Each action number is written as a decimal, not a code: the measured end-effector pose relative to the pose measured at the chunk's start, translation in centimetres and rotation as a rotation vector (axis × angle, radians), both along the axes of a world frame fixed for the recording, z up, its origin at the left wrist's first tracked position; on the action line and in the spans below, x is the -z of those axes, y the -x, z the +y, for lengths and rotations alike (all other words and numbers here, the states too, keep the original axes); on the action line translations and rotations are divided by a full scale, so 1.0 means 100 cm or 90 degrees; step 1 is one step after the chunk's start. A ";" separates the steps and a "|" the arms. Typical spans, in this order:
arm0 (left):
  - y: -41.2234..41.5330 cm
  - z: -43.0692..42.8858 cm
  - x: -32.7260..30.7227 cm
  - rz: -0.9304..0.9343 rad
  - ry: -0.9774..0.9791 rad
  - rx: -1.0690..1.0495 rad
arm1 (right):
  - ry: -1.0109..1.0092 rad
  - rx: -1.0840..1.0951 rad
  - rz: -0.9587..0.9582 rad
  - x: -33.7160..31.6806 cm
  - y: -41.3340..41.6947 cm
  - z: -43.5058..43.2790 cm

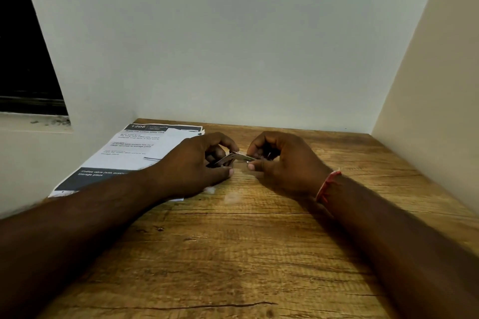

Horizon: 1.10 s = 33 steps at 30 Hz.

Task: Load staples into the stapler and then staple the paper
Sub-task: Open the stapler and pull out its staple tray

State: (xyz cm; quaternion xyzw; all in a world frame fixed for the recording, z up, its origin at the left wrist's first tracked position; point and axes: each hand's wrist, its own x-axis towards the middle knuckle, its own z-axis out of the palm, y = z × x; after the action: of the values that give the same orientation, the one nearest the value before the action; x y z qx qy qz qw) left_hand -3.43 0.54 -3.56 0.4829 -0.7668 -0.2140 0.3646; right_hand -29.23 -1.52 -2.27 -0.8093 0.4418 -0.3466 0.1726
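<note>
A small metal stapler is held low over the wooden table, between both hands. My left hand grips its left part with curled fingers and thumb. My right hand pinches the shiny metal part that sticks out to the right. Whether that part is a staple strip or the stapler's tray cannot be told. Printed paper sheets lie at the back left of the table, partly under my left wrist.
White walls close the table in at the back and on the right. A dark window opening with a sill is at the left. A red thread band is on my right wrist.
</note>
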 end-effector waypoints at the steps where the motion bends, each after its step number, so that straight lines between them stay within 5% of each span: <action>1: 0.000 0.000 0.001 -0.009 0.018 -0.008 | 0.022 0.000 -0.007 -0.001 0.000 0.000; 8: -0.003 -0.003 0.002 -0.070 0.012 -0.021 | -0.052 0.003 0.033 0.003 0.002 -0.002; 19: 0.000 -0.005 0.004 -0.010 0.020 -0.034 | -0.015 0.022 -0.021 0.002 0.000 -0.003; 33: 0.000 0.001 -0.001 -0.117 0.026 -0.027 | -0.069 0.069 0.022 0.001 0.004 -0.006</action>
State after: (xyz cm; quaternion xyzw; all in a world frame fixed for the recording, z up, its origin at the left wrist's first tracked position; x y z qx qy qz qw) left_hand -3.43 0.59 -3.46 0.5089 -0.7909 -0.1456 0.3072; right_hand -29.60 -2.11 -2.34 -0.7797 0.5058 -0.3167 0.1897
